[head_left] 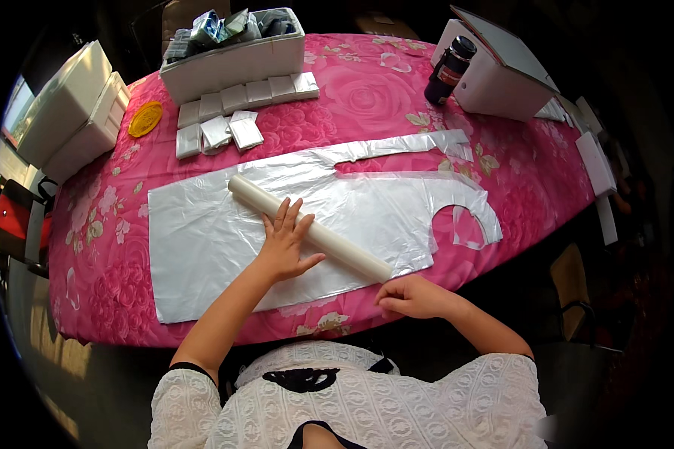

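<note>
A thin, shiny white plastic apron point(195, 247) lies spread flat on the table, with cut-out strap loops toward its right end. Slantwise across it rests a long off-white tube point(329, 241), running from the far left to the near right. My left hand point(284, 247) lies on the middle of the tube with fingers spread, its thumb and palm over the plastic. Just past the tube's near end, by the table's front edge, my right hand point(416, 297) is closed with fingers curled. Whatever it may hold is hidden.
Small folded white packets point(232, 97) stand in a row before a white foam box point(236, 60) of packages. A yellow dish point(145, 119) lies left of them. White boxes point(75, 112) rise at the left. A dark bottle point(449, 71) stands beside another white box point(494, 78) at the right.
</note>
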A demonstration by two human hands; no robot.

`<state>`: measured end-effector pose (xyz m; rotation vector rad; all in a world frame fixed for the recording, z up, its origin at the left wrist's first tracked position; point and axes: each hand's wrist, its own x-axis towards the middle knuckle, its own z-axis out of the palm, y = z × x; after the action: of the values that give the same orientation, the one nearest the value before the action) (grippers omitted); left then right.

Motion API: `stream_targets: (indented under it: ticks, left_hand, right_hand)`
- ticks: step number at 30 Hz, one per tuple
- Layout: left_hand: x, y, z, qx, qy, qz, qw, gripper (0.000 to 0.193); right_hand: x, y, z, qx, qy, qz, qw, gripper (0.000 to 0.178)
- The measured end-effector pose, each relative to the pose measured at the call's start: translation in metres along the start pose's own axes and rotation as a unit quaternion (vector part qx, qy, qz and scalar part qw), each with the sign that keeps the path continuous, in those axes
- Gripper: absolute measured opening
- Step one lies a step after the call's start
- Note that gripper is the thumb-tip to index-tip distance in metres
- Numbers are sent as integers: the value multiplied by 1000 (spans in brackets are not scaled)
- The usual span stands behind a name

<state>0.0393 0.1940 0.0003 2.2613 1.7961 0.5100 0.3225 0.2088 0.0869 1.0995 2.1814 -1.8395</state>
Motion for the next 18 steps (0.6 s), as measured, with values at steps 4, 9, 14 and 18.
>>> stream_targets:
  ticks: [4, 9, 14, 18]
  left_hand:
    - [-22, 12, 13, -27, 116, -17, 993, 84]
    - [-57, 17, 8, -71, 102, -61, 990, 88]
    - [-72, 8, 12, -149, 57, -41, 986, 87]
    - [-66, 12, 10, -103, 63, -24, 992, 81]
  right_hand:
    - [61, -6, 18, -328, 289, -169, 883, 44]
    - [84, 6, 49, -335, 292, -116, 888, 59]
    - [72, -12, 105, -252, 287, -79, 921, 55]
    - [98, 9, 100, -225, 277, -195, 914, 48]
